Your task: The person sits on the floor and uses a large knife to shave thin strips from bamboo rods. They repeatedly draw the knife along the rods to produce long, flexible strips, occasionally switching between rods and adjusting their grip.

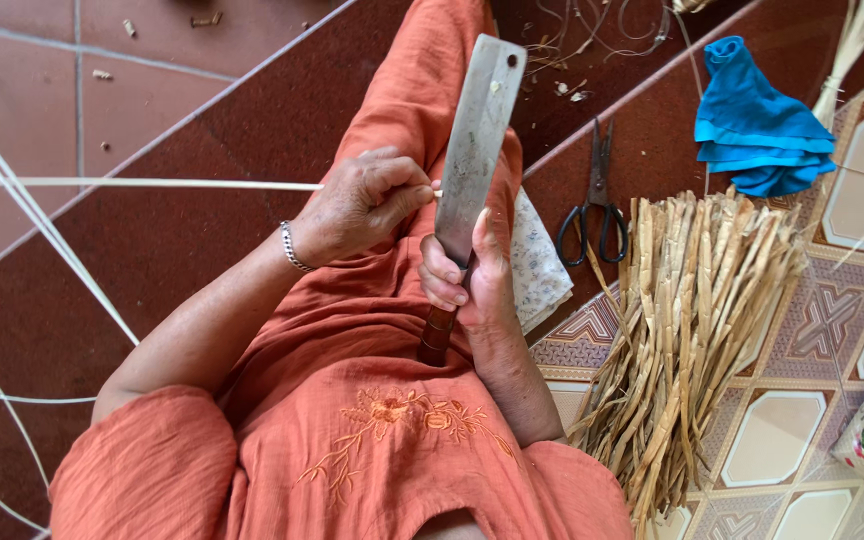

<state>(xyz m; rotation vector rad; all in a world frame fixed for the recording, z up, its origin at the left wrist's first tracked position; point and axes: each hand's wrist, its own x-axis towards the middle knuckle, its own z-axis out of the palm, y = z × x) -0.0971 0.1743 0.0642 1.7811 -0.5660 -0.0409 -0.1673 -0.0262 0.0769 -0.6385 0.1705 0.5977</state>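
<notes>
My right hand [472, 275] grips the brown wooden handle of a broad steel cleaver [477, 140], blade pointing away from me over my orange-clad lap. My left hand [362, 205], with a silver bracelet at the wrist, pinches a long thin pale cane strip [152, 183] that runs off to the left. The strip's end meets the cleaver's blade edge beside my left thumb.
A bundle of dried flat straw strips [692, 330] lies on the patterned tile floor to my right. Black scissors [592, 210] and a blue cloth [752, 125] lie beyond it. More thin cane strips [12, 190] cross the red floor at left. A floral cloth [537, 265] lies by my thigh.
</notes>
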